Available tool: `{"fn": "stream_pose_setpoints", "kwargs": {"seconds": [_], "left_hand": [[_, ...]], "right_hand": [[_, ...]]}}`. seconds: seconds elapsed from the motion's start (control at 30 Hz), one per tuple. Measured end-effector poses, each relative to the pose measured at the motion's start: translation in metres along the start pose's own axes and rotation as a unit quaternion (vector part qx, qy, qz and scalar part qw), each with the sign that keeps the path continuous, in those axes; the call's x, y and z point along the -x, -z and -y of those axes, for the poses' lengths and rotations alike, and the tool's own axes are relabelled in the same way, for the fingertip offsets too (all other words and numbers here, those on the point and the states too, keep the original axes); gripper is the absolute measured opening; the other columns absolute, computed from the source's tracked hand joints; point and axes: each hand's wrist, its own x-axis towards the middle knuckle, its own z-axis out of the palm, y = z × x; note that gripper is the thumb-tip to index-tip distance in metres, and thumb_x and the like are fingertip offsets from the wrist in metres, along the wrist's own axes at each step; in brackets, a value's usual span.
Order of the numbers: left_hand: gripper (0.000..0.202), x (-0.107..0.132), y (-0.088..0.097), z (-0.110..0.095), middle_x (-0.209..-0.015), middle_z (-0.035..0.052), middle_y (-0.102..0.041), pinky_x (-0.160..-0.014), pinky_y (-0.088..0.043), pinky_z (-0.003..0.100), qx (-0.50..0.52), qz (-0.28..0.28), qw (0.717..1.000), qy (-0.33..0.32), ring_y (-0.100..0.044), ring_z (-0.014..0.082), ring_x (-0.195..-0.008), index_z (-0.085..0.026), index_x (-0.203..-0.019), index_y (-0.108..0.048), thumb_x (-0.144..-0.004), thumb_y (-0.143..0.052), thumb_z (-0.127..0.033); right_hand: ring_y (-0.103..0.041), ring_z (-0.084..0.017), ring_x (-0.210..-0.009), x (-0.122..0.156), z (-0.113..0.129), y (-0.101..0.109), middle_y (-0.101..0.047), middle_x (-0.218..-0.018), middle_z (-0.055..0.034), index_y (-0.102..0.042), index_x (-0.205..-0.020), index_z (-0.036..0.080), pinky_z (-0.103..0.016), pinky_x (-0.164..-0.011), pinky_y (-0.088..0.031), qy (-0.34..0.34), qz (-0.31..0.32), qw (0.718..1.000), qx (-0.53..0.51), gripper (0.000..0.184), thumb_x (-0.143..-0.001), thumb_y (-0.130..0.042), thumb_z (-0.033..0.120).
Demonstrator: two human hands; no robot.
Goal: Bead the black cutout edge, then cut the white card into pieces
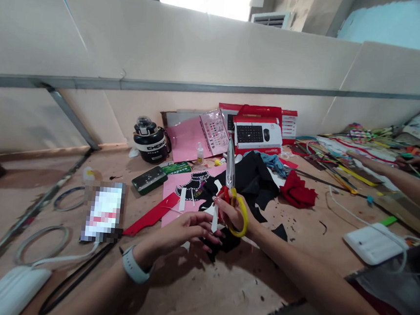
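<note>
My right hand (237, 215) is wrapped round a pair of scissors (230, 166) with red and yellow handles, its blades pointing up and away from me. A narrow white strip (215, 220) hangs by the fingertips of that hand; whether they pinch it, I cannot tell. Just left of the strip is my left hand (193, 227), fingers stretched out and apart, wearing a pale watch at the wrist. Beneath and beyond both hands lie black fabric pieces (254, 178). A beaded black piece (197, 183) and another white strip (182, 199) rest on pink sheet.
A black jug (150, 141), a dark green box (149, 179) and a glue bottle (200, 154) stand toward the back. Keyboard boxes (258, 135) lean against the panel. Red cloth (298, 190), a phone (103, 212) and cables lie around. Another person's arm (395, 178) reaches in at right.
</note>
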Motion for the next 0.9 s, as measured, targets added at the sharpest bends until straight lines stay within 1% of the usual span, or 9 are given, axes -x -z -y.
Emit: {"fn": "stream_pose_setpoints", "kwargs": {"seconds": [0.07, 0.2, 0.3, 0.4, 0.47, 0.57, 0.67, 0.8, 0.9], "left_hand": [[0.024, -0.001, 0.001, 0.001, -0.109, 0.0127, -0.069, -0.078, -0.055, 0.034, -0.008, -0.004, 1.0, 0.002, -0.068, 0.0263, -0.1, -0.015, -0.101, -0.061, -0.082, -0.065, -0.029], [0.029, -0.004, 0.001, 0.002, -0.102, 0.0124, -0.071, -0.074, -0.055, 0.031, -0.017, -0.019, 1.0, 0.007, -0.07, 0.0237, -0.093, -0.014, -0.098, -0.063, -0.083, -0.067, -0.037], [0.029, -0.005, -0.001, 0.002, -0.1, 0.011, -0.071, -0.073, -0.055, 0.029, -0.017, -0.032, 0.999, -0.001, -0.07, 0.0217, -0.091, -0.014, -0.096, -0.063, -0.082, -0.068, -0.039], [0.029, -0.005, -0.003, 0.001, -0.098, 0.0103, -0.071, -0.071, -0.055, 0.028, -0.027, -0.041, 0.999, -0.002, -0.07, 0.0203, -0.087, -0.014, -0.092, -0.061, -0.082, -0.069, -0.04], [0.03, -0.004, -0.003, -0.001, -0.098, 0.0107, -0.072, -0.069, -0.055, 0.028, -0.03, -0.051, 0.998, 0.006, -0.071, 0.0195, -0.083, -0.014, -0.09, -0.059, -0.08, -0.07, -0.04], [0.032, -0.002, 0.0, -0.005, -0.094, 0.0089, -0.072, -0.069, -0.055, 0.028, -0.019, -0.085, 0.996, 0.005, -0.071, 0.0188, -0.081, -0.016, -0.089, -0.056, -0.078, -0.073, -0.04], [0.031, 0.0, 0.007, -0.01, -0.091, 0.0078, -0.072, -0.068, -0.055, 0.028, -0.023, -0.122, 0.992, -0.024, -0.07, 0.0189, -0.081, -0.015, -0.089, -0.057, -0.079, -0.071, -0.041], [0.029, 0.001, 0.017, -0.011, -0.089, 0.0076, -0.072, -0.067, -0.054, 0.025, -0.022, -0.162, 0.983, -0.087, -0.069, 0.0162, -0.078, -0.014, -0.093, -0.062, -0.082, -0.069, -0.04], [0.028, -0.001, 0.02, -0.009, -0.083, 0.006, -0.072, -0.065, -0.052, 0.023, -0.008, -0.203, 0.972, -0.117, -0.067, 0.0133, -0.071, -0.013, -0.087, -0.064, -0.08, -0.071, -0.04]], "right_hand": [[-0.042, -0.008, -0.034, 0.001, 0.002, -0.001, -0.045, -0.042, 0.0092, -0.051, -0.075, 0.02, -0.02, -0.037, -0.036, -0.007, -0.003, 1.0, 0.0, 0.027, -0.088, -0.059, 0.042], [-0.042, -0.009, -0.034, 0.002, 0.0, -0.002, -0.045, -0.041, 0.009, -0.05, -0.074, 0.02, -0.02, -0.036, -0.035, -0.019, -0.005, 1.0, -0.005, 0.028, -0.087, -0.059, 0.043], [-0.044, -0.009, -0.035, 0.002, -0.004, -0.002, -0.046, -0.043, 0.0082, -0.049, -0.074, 0.02, -0.021, -0.038, -0.037, -0.019, 0.003, 1.0, 0.005, 0.028, -0.087, -0.059, 0.043], [-0.043, -0.009, -0.035, 0.003, -0.008, -0.002, -0.047, -0.043, 0.0083, -0.051, -0.078, 0.02, -0.02, -0.036, -0.035, -0.02, 0.005, 1.0, 0.004, 0.027, -0.088, -0.058, 0.043], [-0.042, -0.009, -0.034, 0.003, -0.007, -0.003, -0.047, -0.043, 0.0083, -0.051, -0.078, 0.02, -0.02, -0.036, -0.034, -0.017, 0.0, 1.0, 0.002, 0.027, -0.088, -0.058, 0.044], [-0.042, -0.009, -0.033, 0.004, 0.0, -0.004, -0.045, -0.041, 0.0083, -0.049, -0.073, 0.02, -0.02, -0.036, -0.034, -0.022, -0.015, 1.0, 0.008, 0.029, -0.087, -0.058, 0.045], [-0.041, -0.009, -0.033, 0.004, 0.006, -0.003, -0.044, -0.04, 0.0081, -0.047, -0.07, 0.021, -0.022, -0.036, -0.034, -0.022, -0.027, 0.999, 0.019, 0.031, -0.087, -0.058, 0.045], [-0.042, -0.01, -0.034, 0.005, 0.005, -0.004, -0.045, -0.041, 0.0074, -0.048, -0.071, 0.022, -0.022, -0.037, -0.035, -0.015, -0.019, 0.999, 0.03, 0.03, -0.087, -0.058, 0.045], [-0.042, -0.011, -0.034, 0.008, 0.002, -0.007, -0.045, -0.041, 0.0069, -0.049, -0.072, 0.022, -0.023, -0.036, -0.034, -0.025, -0.008, 1.0, 0.016, 0.031, -0.086, -0.057, 0.048]]}}
